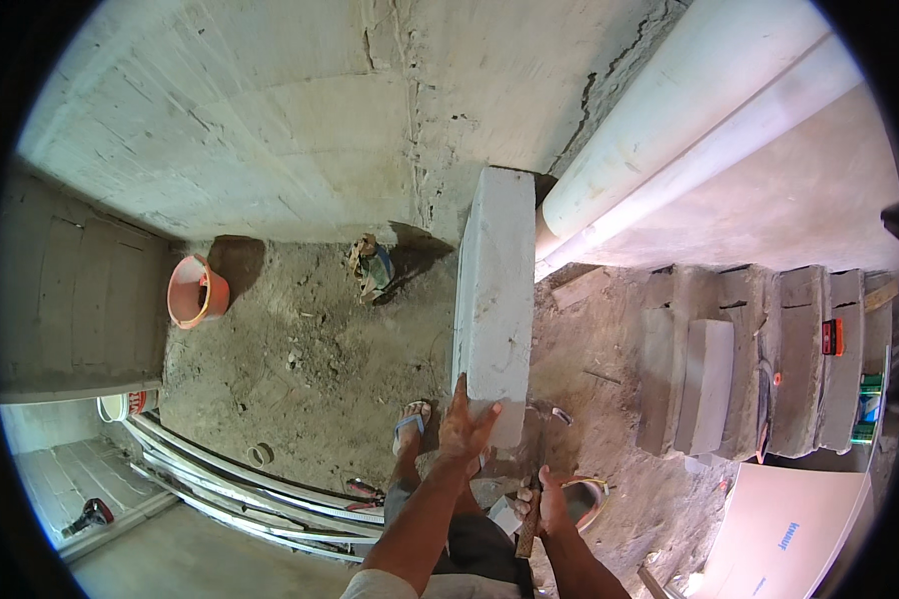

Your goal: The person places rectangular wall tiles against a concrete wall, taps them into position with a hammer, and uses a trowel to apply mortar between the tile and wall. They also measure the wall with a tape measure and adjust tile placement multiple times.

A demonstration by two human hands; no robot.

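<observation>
My left hand lies with spread fingers against the near end of a low wall of pale blocks, which runs away from me to the back wall. My right hand is closed around a narrow brown bar-shaped tool, held upright to the right of my legs. Its exact kind does not show, and my fingers cover part of it. Just beyond that hand, partly hidden by it, stands a bucket on the dirt floor.
Left of the block wall are an orange bucket, a crumpled bag and long white strips. Thick pipes slant down at the upper right. Steps rise at the right, with a loose block on them and a board nearby.
</observation>
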